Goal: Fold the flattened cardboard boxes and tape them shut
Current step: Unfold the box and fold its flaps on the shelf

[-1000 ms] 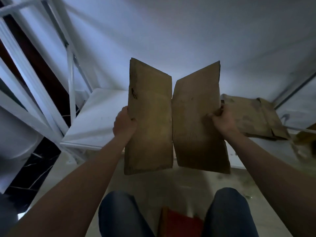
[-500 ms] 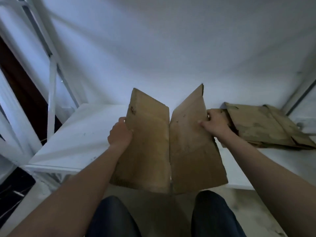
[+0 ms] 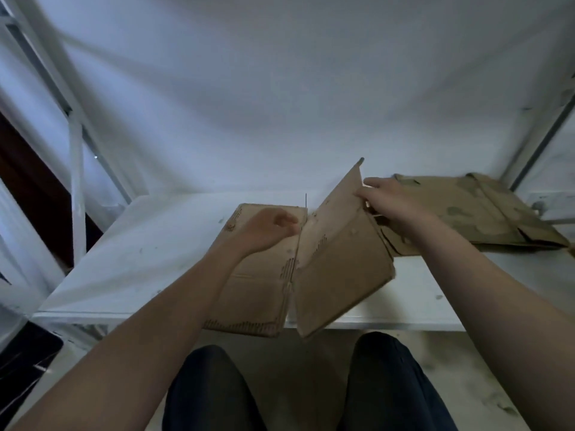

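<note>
Cardboard box [image 3: 339, 269]: flattened and half opened like a book over the near edge of the table [image 3: 140, 259]. The left panel lies low and almost flat, the right panel tilts up, and its bottom corners hang past the table edge.
Left hand [image 3: 270, 228]: lies on top of the left panel, fingertips at the middle crease. It is blurred, so I cannot tell whether it presses flat or pinches.
Right hand [image 3: 392, 206]: pinches the upper edge of the raised right panel — thumb on the near face, fingers behind it.
Stack of flat cardboard [image 3: 485, 209]: on the table's far right, just behind the right hand.
In the way: the left forearm covers part of the left panel; the right hand and raised panel hide the stack's left end.
Surroundings: white wall [image 3: 280, 88] behind the table, white metal frame [image 3: 76, 181] at left, dark floor [image 3: 25, 353] at lower left.
Knees [image 3: 211, 390]: dark trousers — below the table edge.
</note>
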The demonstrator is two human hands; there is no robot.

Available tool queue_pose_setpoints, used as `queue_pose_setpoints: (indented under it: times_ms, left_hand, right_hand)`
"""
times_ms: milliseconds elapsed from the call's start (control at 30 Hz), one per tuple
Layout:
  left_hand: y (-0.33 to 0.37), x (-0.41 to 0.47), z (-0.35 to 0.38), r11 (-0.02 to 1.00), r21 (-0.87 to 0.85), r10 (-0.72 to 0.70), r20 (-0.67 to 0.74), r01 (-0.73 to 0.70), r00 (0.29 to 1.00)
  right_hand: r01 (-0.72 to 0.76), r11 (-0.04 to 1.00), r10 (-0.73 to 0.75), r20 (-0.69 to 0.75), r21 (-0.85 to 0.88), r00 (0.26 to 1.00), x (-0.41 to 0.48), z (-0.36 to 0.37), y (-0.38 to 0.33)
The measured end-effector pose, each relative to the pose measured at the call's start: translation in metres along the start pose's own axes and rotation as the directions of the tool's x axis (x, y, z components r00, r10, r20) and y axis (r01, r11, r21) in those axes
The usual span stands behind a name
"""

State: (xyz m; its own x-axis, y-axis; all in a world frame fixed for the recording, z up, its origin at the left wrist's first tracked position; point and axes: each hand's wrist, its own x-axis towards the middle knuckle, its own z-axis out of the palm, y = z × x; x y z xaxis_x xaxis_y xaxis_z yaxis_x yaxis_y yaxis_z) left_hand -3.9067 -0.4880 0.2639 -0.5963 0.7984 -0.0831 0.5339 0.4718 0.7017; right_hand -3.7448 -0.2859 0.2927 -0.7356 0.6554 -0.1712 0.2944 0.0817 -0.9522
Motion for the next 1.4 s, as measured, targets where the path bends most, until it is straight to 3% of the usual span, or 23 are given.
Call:
queue_pose_setpoints:
  times_ms: [167,300,367,467,533,667,800,1000,1100,1167,1267,1400]
  left_hand:
    - [0.057,-0.038,0.009,0.971,-0.207,0.169,0.254,-0.117,0.952]
    - [0.056,-0.06,0.025,0.979,-0.074,0.206,0.361,-0.192,0.91]
    - [0.054,-0.068,0.035,0.965,0.009,0.245,0.314,-0.261,0.917]
    - [0.051,-0.071,0.038,0.959,-0.027,0.284,0.17,-0.283,0.944]
    - [0.049,-0.074,0.038,0.964,-0.035,0.266,0.165,-0.264,0.95]
    - [0.06,-0.084,0.043,0.952,0.111,0.263,0.173,-0.284,0.949]
    - [0.058,-0.076,0.018,0.971,-0.068,0.238,0.174,-0.23,0.955]
    - [0.046,-0.07,-0.008,0.95,-0.271,0.214,0.202,-0.156,0.956]
    - [0.039,-0.068,-0.015,0.933,-0.312,0.228,0.135,-0.178,0.964]
    - [0.035,-0.067,-0.019,0.939,-0.273,0.231,0.045,-0.211,0.972]
    - [0.02,-0.06,-0.015,0.97,-0.078,0.219,-0.131,-0.231,0.967]
    - [-0.002,-0.049,0.003,0.995,0.082,0.076,-0.18,-0.062,0.981]
  right_hand:
    - [0.04,0.941,-0.076,0.094,0.336,0.993,-0.031,0.002,-0.006]
    - [0.06,0.896,-0.139,0.148,0.441,0.979,-0.06,0.013,0.006]
    - [0.075,0.905,-0.158,0.167,0.419,0.973,-0.073,0.018,0.014]
    - [0.085,0.907,-0.187,0.214,0.412,0.959,-0.088,0.022,0.024]
    - [0.109,0.916,-0.218,0.251,0.385,0.943,-0.095,0.024,0.03]
    - [0.158,0.937,-0.262,0.325,0.312,0.909,-0.099,0.031,0.032]
    - [0.188,0.943,-0.283,0.361,0.275,0.889,-0.091,0.029,0.026]
    - [0.319,0.944,-0.326,0.358,0.082,0.875,-0.07,0.038,0.022]
    - [0.326,0.943,-0.326,0.352,0.062,0.877,-0.062,0.046,0.019]
    - [0.349,0.935,-0.347,0.339,0.058,0.874,-0.058,0.051,0.017]
    - [0.403,0.913,-0.403,0.259,0.057,0.878,-0.052,0.057,0.013]
    - [0.414,0.91,-0.409,0.128,-0.017,0.903,-0.046,0.065,0.017]
